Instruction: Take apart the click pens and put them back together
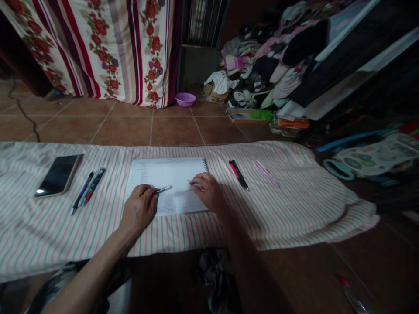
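Note:
A spiral notebook (163, 174) lies open on a striped cloth (288, 205) spread over the tiled floor. My left hand (139, 209) rests on the page's lower left, fingers closed round a pen (163, 189) whose tip points right. My right hand (209, 189) lies on the page's right side with fingers curled down against the paper, and something thin and pale shows at its fingertips. Nothing I can name is in that hand.
A dark phone (59, 175) and a bunch of pens (87, 189) lie left of the notebook. A red and black pen (238, 174) and a pink pen (267, 173) lie to the right. A purple bowl (185, 99), a flowered sheet (98, 48) and piled clothes (262, 65) stand behind.

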Motion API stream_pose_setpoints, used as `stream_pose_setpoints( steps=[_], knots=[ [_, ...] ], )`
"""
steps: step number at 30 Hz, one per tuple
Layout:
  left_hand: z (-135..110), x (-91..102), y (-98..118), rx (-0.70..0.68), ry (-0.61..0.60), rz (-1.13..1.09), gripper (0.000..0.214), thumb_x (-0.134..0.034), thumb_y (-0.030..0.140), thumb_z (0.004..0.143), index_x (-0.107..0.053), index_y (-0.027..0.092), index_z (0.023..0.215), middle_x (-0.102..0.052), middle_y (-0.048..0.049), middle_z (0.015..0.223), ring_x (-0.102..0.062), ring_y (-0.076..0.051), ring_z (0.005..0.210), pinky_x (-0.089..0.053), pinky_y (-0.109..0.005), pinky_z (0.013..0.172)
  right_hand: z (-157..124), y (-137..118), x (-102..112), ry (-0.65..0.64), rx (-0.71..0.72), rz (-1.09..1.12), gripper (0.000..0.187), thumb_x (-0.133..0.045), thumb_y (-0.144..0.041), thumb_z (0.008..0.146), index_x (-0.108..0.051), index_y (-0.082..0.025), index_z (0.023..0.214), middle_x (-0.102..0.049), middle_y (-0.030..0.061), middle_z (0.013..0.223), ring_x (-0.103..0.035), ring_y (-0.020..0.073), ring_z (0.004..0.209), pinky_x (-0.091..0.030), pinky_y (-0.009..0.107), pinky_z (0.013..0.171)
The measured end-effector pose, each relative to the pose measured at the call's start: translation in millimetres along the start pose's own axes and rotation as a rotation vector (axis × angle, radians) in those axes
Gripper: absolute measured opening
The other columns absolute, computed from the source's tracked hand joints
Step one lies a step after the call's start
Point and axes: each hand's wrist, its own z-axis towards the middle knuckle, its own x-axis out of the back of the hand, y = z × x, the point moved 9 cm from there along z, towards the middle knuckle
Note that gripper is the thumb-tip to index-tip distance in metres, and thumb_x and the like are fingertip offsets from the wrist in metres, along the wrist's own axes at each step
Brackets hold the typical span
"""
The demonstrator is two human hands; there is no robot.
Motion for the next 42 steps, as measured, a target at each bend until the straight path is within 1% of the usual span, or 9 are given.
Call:
stream_pose_setpoints(
  steps=[4,9,13,17,21,25,33,42],
  knots=[
    [-0.3,-0.3,0.4,-0.006,0.002,-0.001,0.024,-0.042,0.027,0.086,-0.060,0.015,0.097,-0.059,-0.0090,0.092,-0.055,-0.022,0.087,-0.049,-0.037,0.078,-1.0,-6.2,-0.9,-0.008,0.034,-0.008,0.007,-0.063,-0.017,0.075,-0.067,-0.020,0.080,-0.059,0.0045,0.086,-0.055,0.0181,0.086,-0.046,0.034,0.079],
    [0.2,1.4,1.6,-0.006,0.010,-0.009,0.023,-0.042,0.026,0.086,-0.060,0.017,0.097,-0.059,-0.0087,0.093,-0.056,-0.022,0.088,-0.049,-0.037,0.077,-2.1,-15.0,-7.3,-0.054,0.097,-0.025,0.014,-0.068,-0.021,0.071,-0.066,-0.021,0.085,-0.059,0.0047,0.091,-0.054,0.0195,0.091,-0.045,0.036,0.084],
    [0.5,1.2,1.3,0.000,0.004,-0.013,0.023,-0.042,0.026,0.086,-0.060,0.017,0.098,-0.059,-0.0088,0.093,-0.056,-0.022,0.088,-0.049,-0.037,0.077,-2.6,-14.0,-8.9,-0.061,0.112,-0.033,0.015,-0.067,-0.020,0.071,-0.066,-0.020,0.086,-0.058,0.0056,0.093,-0.053,0.0200,0.093,-0.045,0.037,0.085],
    [0.0,1.1,1.2,-0.007,0.009,-0.012,0.022,-0.043,0.026,0.086,-0.060,0.018,0.097,-0.059,-0.0087,0.094,-0.055,-0.022,0.089,-0.050,-0.038,0.077,-3.6,-14.1,-10.1,-0.063,0.133,-0.036,0.016,-0.065,-0.017,0.071,-0.066,-0.021,0.087,-0.057,0.0055,0.094,-0.052,0.0206,0.094,-0.045,0.038,0.085],
    [0.1,1.7,2.1,-0.012,0.011,-0.008,0.022,-0.043,0.026,0.086,-0.060,0.017,0.097,-0.060,-0.0088,0.093,-0.055,-0.022,0.088,-0.050,-0.038,0.077,-3.6,-16.8,-13.5,-0.084,0.139,-0.046,0.017,-0.064,-0.015,0.071,-0.066,-0.021,0.087,-0.056,0.0061,0.096,-0.052,0.0210,0.095,-0.044,0.038,0.085],
    [0.5,0.4,1.8,-0.002,-0.009,0.004,0.023,-0.043,0.026,0.086,-0.060,0.016,0.097,-0.060,-0.0089,0.093,-0.055,-0.022,0.087,-0.049,-0.038,0.077,-2.7,-19.4,-14.3,-0.075,0.148,-0.049,0.017,-0.065,-0.014,0.070,-0.066,-0.021,0.086,-0.056,0.0066,0.098,-0.051,0.0209,0.094,-0.044,0.038,0.085],
    [-0.2,-0.5,0.8,-0.006,-0.001,-0.003,0.023,-0.042,0.027,0.086,-0.060,0.018,0.097,-0.060,-0.0086,0.094,-0.055,-0.022,0.088,-0.049,-0.037,0.077,-3.1,-14.0,-17.5,-0.088,0.141,-0.055,0.015,-0.066,-0.016,0.071,-0.066,-0.021,0.085,-0.056,0.0066,0.096,-0.051,0.0214,0.094,-0.045,0.038,0.083],
    [0.5,0.4,1.8,-0.009,-0.010,-0.004,0.023,-0.042,0.026,0.086,-0.060,0.017,0.097,-0.059,-0.0082,0.093,-0.055,-0.022,0.087,-0.049,-0.037,0.078,-3.1,-15.4,-16.6,-0.089,0.139,-0.065,0.016,-0.067,-0.014,0.070,-0.066,-0.021,0.085,-0.056,0.0056,0.096,-0.051,0.0205,0.093,-0.045,0.037,0.084]
  ],
)
